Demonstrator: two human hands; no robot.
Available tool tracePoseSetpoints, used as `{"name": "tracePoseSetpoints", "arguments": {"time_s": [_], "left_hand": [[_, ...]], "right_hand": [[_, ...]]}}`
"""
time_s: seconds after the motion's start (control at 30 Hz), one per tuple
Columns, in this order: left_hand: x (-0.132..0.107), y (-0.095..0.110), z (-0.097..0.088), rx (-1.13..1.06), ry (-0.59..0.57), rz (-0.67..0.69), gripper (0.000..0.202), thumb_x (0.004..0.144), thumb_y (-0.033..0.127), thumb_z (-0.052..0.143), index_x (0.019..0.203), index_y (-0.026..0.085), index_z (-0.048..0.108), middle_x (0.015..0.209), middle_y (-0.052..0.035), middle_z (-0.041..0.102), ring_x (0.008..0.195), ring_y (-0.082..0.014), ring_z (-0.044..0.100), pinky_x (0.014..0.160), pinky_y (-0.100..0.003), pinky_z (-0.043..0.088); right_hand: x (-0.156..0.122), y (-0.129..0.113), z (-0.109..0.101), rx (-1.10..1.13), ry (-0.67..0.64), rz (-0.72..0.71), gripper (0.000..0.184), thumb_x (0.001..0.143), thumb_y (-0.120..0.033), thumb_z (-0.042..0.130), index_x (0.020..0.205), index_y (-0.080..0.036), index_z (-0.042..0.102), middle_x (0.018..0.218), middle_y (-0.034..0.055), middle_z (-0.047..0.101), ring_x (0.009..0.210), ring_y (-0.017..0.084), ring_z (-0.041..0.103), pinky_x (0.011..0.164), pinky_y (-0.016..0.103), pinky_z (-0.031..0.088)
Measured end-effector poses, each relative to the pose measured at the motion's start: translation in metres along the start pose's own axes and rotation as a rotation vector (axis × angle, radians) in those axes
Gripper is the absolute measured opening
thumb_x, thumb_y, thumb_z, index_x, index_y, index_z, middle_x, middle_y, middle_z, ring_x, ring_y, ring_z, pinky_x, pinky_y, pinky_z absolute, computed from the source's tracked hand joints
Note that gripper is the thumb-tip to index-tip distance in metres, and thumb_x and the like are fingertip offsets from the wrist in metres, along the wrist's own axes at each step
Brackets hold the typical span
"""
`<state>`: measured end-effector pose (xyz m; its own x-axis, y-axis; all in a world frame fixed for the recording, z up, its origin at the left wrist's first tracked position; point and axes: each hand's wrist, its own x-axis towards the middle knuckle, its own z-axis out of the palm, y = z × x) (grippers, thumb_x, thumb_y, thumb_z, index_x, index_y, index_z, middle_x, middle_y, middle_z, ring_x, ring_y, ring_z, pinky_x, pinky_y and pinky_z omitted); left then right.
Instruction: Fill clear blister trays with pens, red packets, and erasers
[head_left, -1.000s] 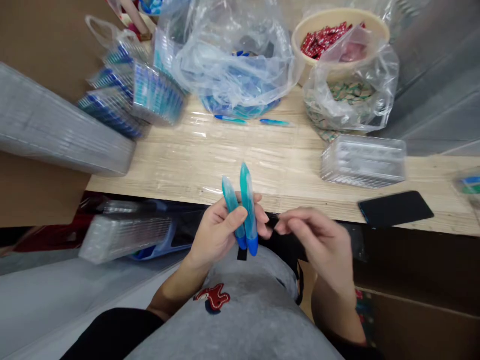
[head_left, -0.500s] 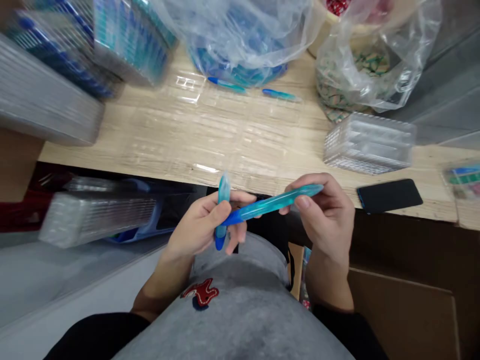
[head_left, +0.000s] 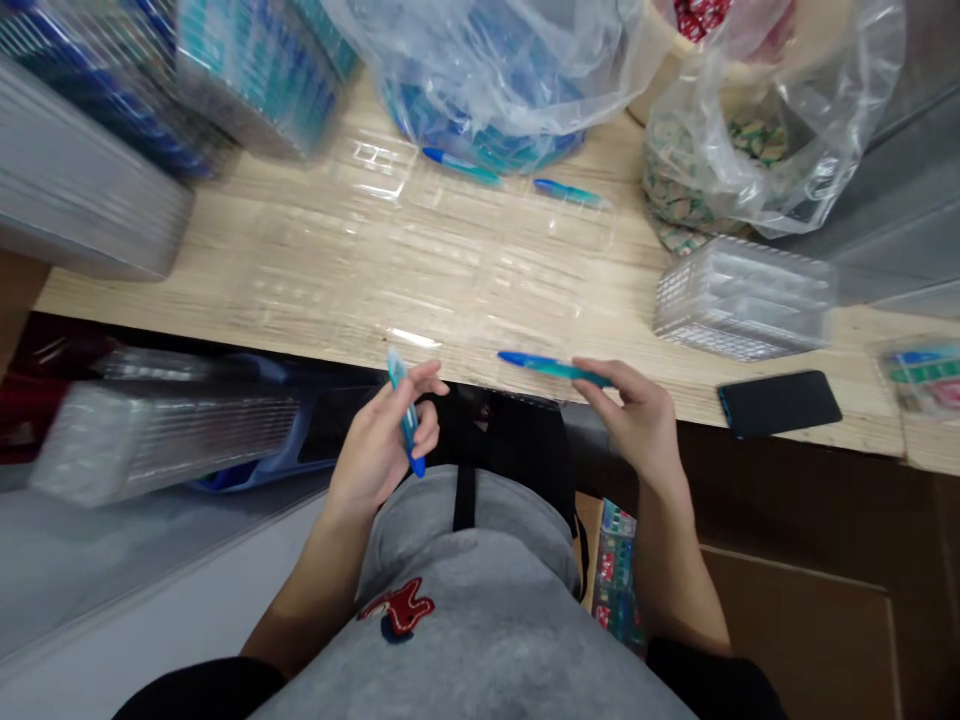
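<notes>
My left hand (head_left: 375, 450) holds a slim blue-and-teal pen (head_left: 409, 425) between thumb and fingers, its dark blue end pointing down and its pale end up. In my right hand (head_left: 637, 415), thumb and fingers pinch the teal end of a second blue-and-teal pen (head_left: 544, 365). That pen lies nearly level over the table's front edge, dark blue end to the left. Clear plastic blister trays (head_left: 360, 260) cover the wooden table ahead of my hands. Two similar pens, one left (head_left: 461, 166) and one right (head_left: 570, 192), lie toward the back of the trays.
A clear bag (head_left: 510, 80) of blue pieces stands at the back, beside a bag (head_left: 697, 170) of small patterned pieces. To the right are stacked clear trays (head_left: 742, 300) and a black phone (head_left: 780, 402). Stacks of filled packs (head_left: 255, 75) and clear trays (head_left: 82, 180) crowd the left.
My hands have moved apart. The right-hand pen has come away from my left hand and moved up toward the table edge. My left hand has shifted left with its pen.
</notes>
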<state>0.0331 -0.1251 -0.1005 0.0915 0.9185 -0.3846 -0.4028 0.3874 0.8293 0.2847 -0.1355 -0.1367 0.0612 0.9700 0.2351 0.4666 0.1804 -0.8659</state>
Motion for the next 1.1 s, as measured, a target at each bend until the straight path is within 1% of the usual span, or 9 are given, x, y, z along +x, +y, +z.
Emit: {"name": "tracePoseSetpoints", "arguments": {"time_s": [0.1,0.23,0.47,0.57,0.63,0.8,0.87,0.97,1.1], "left_hand": [[0.005,0.003,-0.008,-0.105,0.036,-0.081,0.034,0.068,0.025,0.079,0.099,0.013,0.073,0.089,-0.0047,0.068,0.057,-0.0066,0.056,0.046,-0.017,0.05],[0.004,0.003,-0.009,-0.093,-0.049,-0.148,0.035,0.071,0.019,0.078,0.105,0.016,0.07,0.079,-0.0015,0.068,0.061,-0.0107,0.063,0.056,-0.022,0.057],[-0.001,-0.002,0.008,-0.131,-0.223,-0.208,0.025,0.075,0.031,0.079,0.094,0.017,0.071,0.093,-0.004,0.074,0.077,-0.0171,0.071,0.072,-0.033,0.063],[-0.006,0.003,0.018,-0.185,-0.259,-0.195,0.022,0.077,0.031,0.078,0.094,0.018,0.072,0.09,-0.0018,0.074,0.085,-0.0163,0.071,0.088,-0.035,0.059],[-0.011,0.006,0.024,-0.192,-0.271,-0.178,0.023,0.077,0.031,0.078,0.096,0.019,0.072,0.087,-0.0004,0.073,0.084,-0.0148,0.07,0.087,-0.032,0.059],[-0.024,0.002,0.036,0.022,-0.375,-0.173,0.031,0.081,0.04,0.073,0.102,0.018,0.067,0.072,0.0011,0.067,0.05,-0.0076,0.057,0.046,-0.019,0.048],[-0.028,-0.002,0.04,0.193,-0.404,-0.142,0.031,0.082,0.043,0.071,0.096,0.016,0.063,0.068,0.0011,0.065,0.044,-0.0058,0.051,0.041,-0.017,0.041],[-0.03,-0.004,0.041,0.435,-0.404,-0.127,0.031,0.08,0.043,0.071,0.091,0.016,0.059,0.072,-0.0007,0.066,0.047,-0.0058,0.05,0.043,-0.017,0.039],[-0.018,0.005,0.034,0.608,-0.365,-0.095,0.034,0.079,0.041,0.069,0.101,0.016,0.061,0.077,-0.0018,0.066,0.055,-0.0079,0.052,0.05,-0.02,0.043]], "right_hand": [[0.014,0.031,0.018,-0.072,0.118,-0.044,0.021,0.09,-0.025,0.058,0.107,-0.022,0.07,0.098,0.0058,0.073,0.086,0.018,0.067,0.076,0.032,0.053],[0.031,0.052,0.043,-0.264,0.075,-0.159,0.024,0.093,-0.021,0.051,0.107,-0.021,0.07,0.097,0.0074,0.073,0.09,0.021,0.063,0.084,0.038,0.048],[0.035,0.049,0.057,-0.538,0.116,-0.163,0.028,0.088,-0.012,0.051,0.103,-0.022,0.073,0.116,0.0134,0.062,0.106,0.027,0.053,0.09,0.047,0.043],[0.024,0.02,0.046,-0.302,0.122,-0.163,0.022,0.091,-0.018,0.052,0.103,-0.022,0.071,0.112,0.0122,0.063,0.105,0.025,0.056,0.091,0.046,0.045],[0.013,-0.008,0.037,-0.004,0.029,-0.138,0.02,0.094,-0.023,0.051,0.102,-0.022,0.069,0.102,0.008,0.066,0.096,0.019,0.06,0.086,0.038,0.049],[-0.01,-0.059,0.023,0.488,-0.186,-0.039,0.029,0.09,-0.036,0.06,0.116,-0.025,0.064,0.082,-0.0003,0.063,0.072,0.011,0.059,0.069,0.026,0.051],[-0.013,-0.064,0.02,0.545,-0.253,0.013,0.032,0.086,-0.04,0.065,0.114,-0.024,0.064,0.073,-0.0027,0.061,0.063,0.01,0.056,0.062,0.024,0.048],[-0.01,-0.054,0.009,0.6,-0.319,0.095,0.025,0.081,-0.044,0.07,0.089,-0.02,0.066,0.065,-0.0033,0.06,0.055,0.008,0.054,0.053,0.022,0.044],[0.008,-0.017,-0.011,0.59,-0.064,0.193,0.03,0.076,-0.048,0.072,0.084,-0.02,0.064,0.057,-0.0043,0.059,0.05,0.01,0.056,0.051,0.023,0.045]]}}
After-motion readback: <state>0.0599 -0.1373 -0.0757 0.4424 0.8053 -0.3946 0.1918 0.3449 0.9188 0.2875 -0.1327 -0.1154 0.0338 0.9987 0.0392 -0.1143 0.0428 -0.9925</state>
